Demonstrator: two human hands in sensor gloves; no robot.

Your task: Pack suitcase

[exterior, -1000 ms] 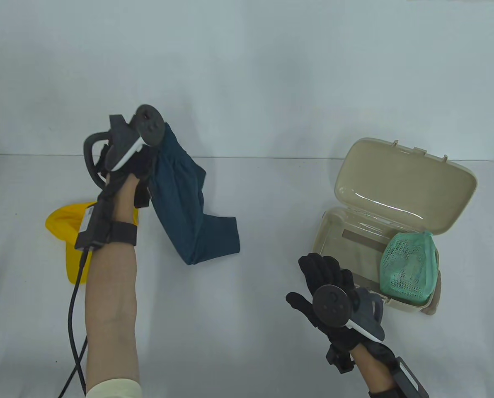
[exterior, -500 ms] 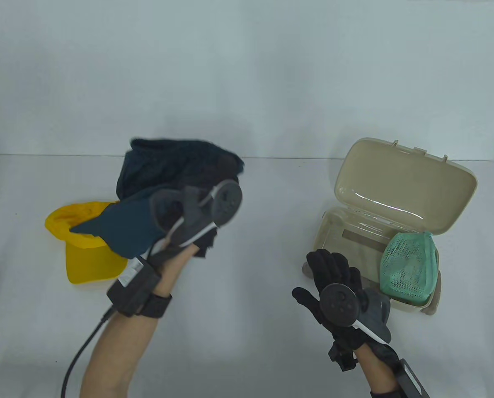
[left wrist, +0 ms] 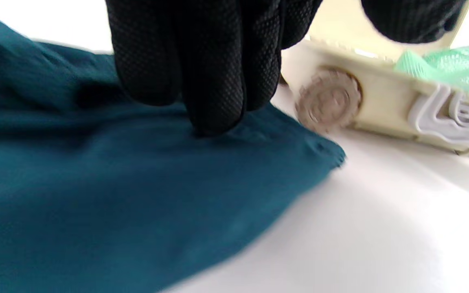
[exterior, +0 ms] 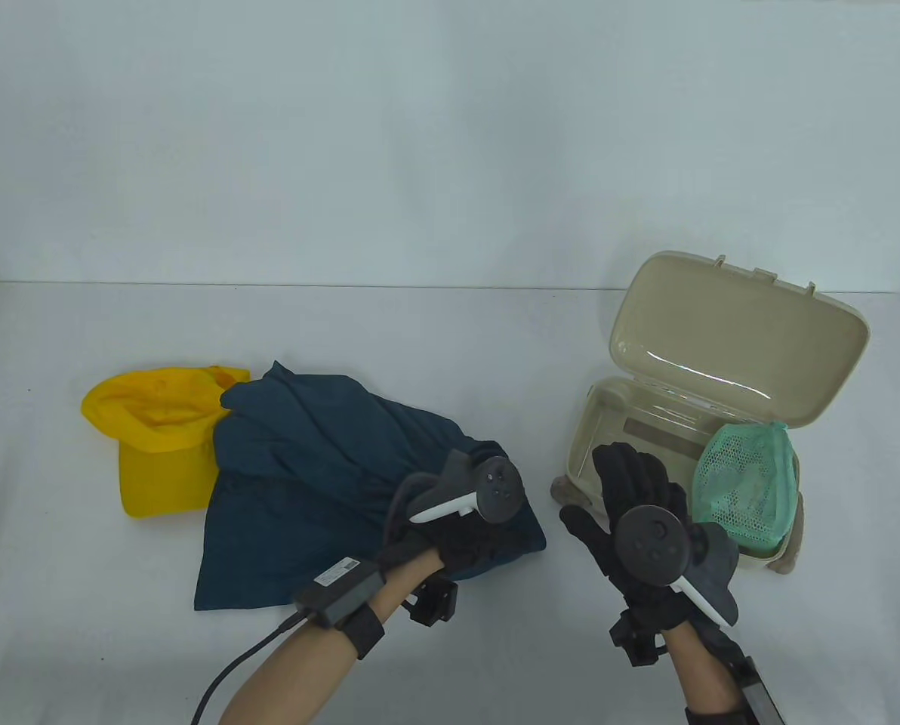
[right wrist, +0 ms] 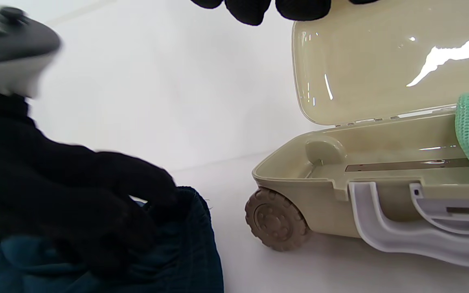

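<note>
1. Gripping the right corner of the teal garment [exterior: 322, 468], the left hand [exterior: 465, 532] is curling its fingers [left wrist: 214, 81] down onto the cloth; the fingertips are pressing into the fabric, and the right wrist view shows cloth bunching under them.
2. Garment is lying spread on the table [exterior: 450, 340], left-centre, its right edge stopping just short of the suitcase wheel [right wrist: 277, 217], not touching it.
3. Garment's upper left edge is overlapping the yellow cap [exterior: 155, 438], which is sitting at the table's left.
4. Right hand [exterior: 639, 513] is hovering with straight, spread fingers, holding nothing, over the front left rim of the suitcase [exterior: 608, 408]; cannot tell if it is touching the rim.
5. Suitcase is sitting open at the table's right, beige, lid [exterior: 737, 340] standing up at the back.
6. Green mesh pouch [exterior: 744, 483] is lying inside the suitcase at its right end, sticking up above the rim.
7. White handle [right wrist: 401, 228] is showing on the suitcase's front wall in the right wrist view.
8. Black cable [exterior: 238, 672] is trailing from the left wrist pack toward the bottom edge.
</note>
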